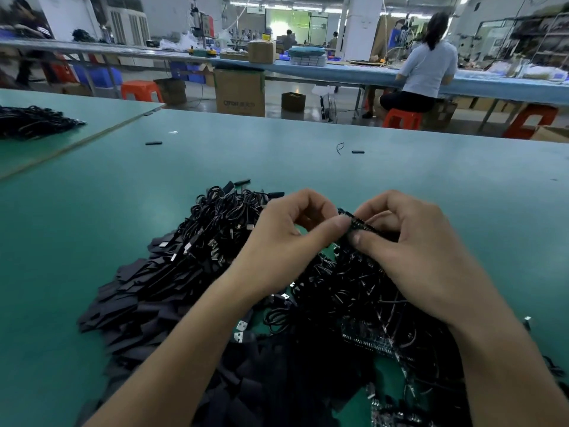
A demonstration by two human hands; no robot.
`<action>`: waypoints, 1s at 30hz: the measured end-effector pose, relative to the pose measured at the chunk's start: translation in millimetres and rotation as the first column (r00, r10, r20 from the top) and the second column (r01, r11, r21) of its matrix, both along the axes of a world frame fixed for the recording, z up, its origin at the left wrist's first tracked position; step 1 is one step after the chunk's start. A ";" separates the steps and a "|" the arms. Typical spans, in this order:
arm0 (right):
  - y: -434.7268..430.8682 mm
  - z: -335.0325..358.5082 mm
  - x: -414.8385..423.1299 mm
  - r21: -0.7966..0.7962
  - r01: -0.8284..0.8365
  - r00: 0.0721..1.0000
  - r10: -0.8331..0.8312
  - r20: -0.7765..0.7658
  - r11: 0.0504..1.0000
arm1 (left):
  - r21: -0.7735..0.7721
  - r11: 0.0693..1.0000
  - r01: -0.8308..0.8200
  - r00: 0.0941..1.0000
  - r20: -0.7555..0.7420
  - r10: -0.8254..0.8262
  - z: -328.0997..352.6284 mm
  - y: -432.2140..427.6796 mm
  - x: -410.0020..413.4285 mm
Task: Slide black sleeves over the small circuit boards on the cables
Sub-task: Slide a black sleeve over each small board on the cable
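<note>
My left hand [286,241] and my right hand [412,251] meet above a heap of black cables [221,229] on the green table [123,211]. Both pinch one small dark circuit board [358,224] between thumb and fingers; whether a sleeve is on it I cannot tell. Flat black sleeves [132,303] lie in a loose pile at the lower left. More cables with small boards [369,334] are tangled under my right wrist.
Two finished black pieces [153,143] [357,151] and a wire scrap [340,147] lie further out on the table. Another cable bundle [34,120] sits at the far left. A person [428,66] sits at a bench beyond, with red stools and cardboard boxes.
</note>
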State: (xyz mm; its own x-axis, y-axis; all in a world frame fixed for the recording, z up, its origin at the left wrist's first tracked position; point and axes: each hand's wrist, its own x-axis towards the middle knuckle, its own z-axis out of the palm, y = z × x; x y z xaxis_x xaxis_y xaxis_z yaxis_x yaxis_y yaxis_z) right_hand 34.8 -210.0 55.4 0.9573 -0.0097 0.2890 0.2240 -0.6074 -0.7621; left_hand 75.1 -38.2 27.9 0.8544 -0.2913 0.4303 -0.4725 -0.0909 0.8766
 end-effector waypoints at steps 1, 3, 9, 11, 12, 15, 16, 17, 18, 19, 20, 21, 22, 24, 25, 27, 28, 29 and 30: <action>-0.5 -0.4 0.2 0.012 -0.017 1.000 0.017 -0.006 1.000 | -0.010 1.000 0.025 1.000 -0.014 -0.025 0.1 1.6 -0.4; -1.0 -1.4 0.5 0.023 -0.042 0.999 0.042 -0.006 0.999 | -0.031 0.997 0.077 0.996 -0.035 -0.078 -0.9 5.4 0.8; -0.6 -1.0 0.6 -0.008 -0.180 0.984 0.180 -0.011 0.984 | -0.048 0.983 0.176 0.979 -0.096 -0.180 -5.1 11.4 3.4; -2.1 -0.6 -0.5 -0.029 -0.224 0.975 0.224 -0.015 0.974 | -0.086 0.976 0.198 0.971 -0.119 -0.208 -6.0 12.2 3.7; -3.0 -0.2 -1.0 -0.035 -0.240 0.971 0.240 -0.015 0.970 | -0.105 0.971 0.214 0.965 -0.129 -0.227 -6.5 12.3 3.9; -4.7 0.8 -2.3 -0.027 -0.268 0.963 0.268 -0.026 0.963 | -0.152 0.956 0.249 0.948 -0.164 -0.273 -7.8 12.0 4.5; -4.7 0.9 -2.3 -0.014 -0.274 0.961 0.273 -0.037 0.962 | -0.165 0.952 0.257 0.943 -0.175 -0.284 -8.6 12.1 5.0; -4.7 1.0 -2.2 0.004 -0.280 0.959 0.280 -0.048 0.960 | -0.176 0.949 0.261 0.938 -0.188 -0.292 -9.2 12.3 5.3; -4.3 1.3 -2.2 0.024 -0.288 0.956 0.289 -0.057 0.957 | -0.189 0.945 0.266 0.931 -0.203 -0.303 -10.1 12.4 5.5; -3.8 1.9 -2.4 0.039 -0.300 0.951 0.302 -0.064 0.953 | -0.209 0.938 0.278 0.920 -0.222 -0.322 -11.0 12.2 5.5; -3.4 2.7 -2.7 0.046 -0.317 0.945 0.319 -0.067 0.947 | -0.244 0.922 0.299 0.902 -0.244 -0.357 -11.5 12.1 5.1; -2.8 3.4 -3.2 0.047 -0.333 0.939 0.336 -0.069 0.942 | -0.293 0.898 0.328 0.875 -0.265 -0.406 -11.7 12.1 4.4; -1.7 4.3 -3.5 0.039 -0.340 0.937 0.342 -0.071 0.940 | -0.340 0.873 0.350 0.851 -0.274 -0.448 -11.8 12.9 4.4; -0.5 4.1 -2.8 0.017 -0.277 0.959 0.277 -0.054 0.961 | -0.372 0.868 0.329 0.852 -0.281 -0.443 -10.5 16.0 6.3; -1.3 3.1 -1.6 0.017 -0.199 0.979 0.200 -0.027 0.980 | -0.381 0.878 0.288 0.868 -0.284 -0.408 -9.2 17.4 7.8; -3.8 2.3 0.8 0.035 0.017 0.999 -0.018 0.038 0.999 | -0.464 0.871 0.165 0.904 -0.282 -0.321 -4.8 21.5 10.9; -5.1 2.7 1.5 0.029 0.130 0.989 -0.132 0.067 0.991 | -0.528 0.844 0.093 0.924 -0.269 -0.270 -1.8 24.1 11.9; -5.9 3.3 1.5 0.010 0.228 0.969 -0.228 0.091 0.974 | -0.590 0.807 0.028 0.945 -0.248 -0.214 2.2 27.3 12.5; -6.2 4.0 1.4 -0.014 0.305 0.948 -0.301 0.106 0.952 | -0.631 0.775 -0.027 0.964 -0.222 -0.147 6.2 31.2 12.6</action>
State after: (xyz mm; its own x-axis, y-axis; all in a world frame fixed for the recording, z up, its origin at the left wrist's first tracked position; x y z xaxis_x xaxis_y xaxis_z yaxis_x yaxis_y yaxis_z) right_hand 36.2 -216.2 59.3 0.8763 -0.2845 0.3887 0.1007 -0.6810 -0.7254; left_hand 87.7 -7.0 34.1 0.9455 -0.0872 0.3138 -0.2205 0.5378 0.8137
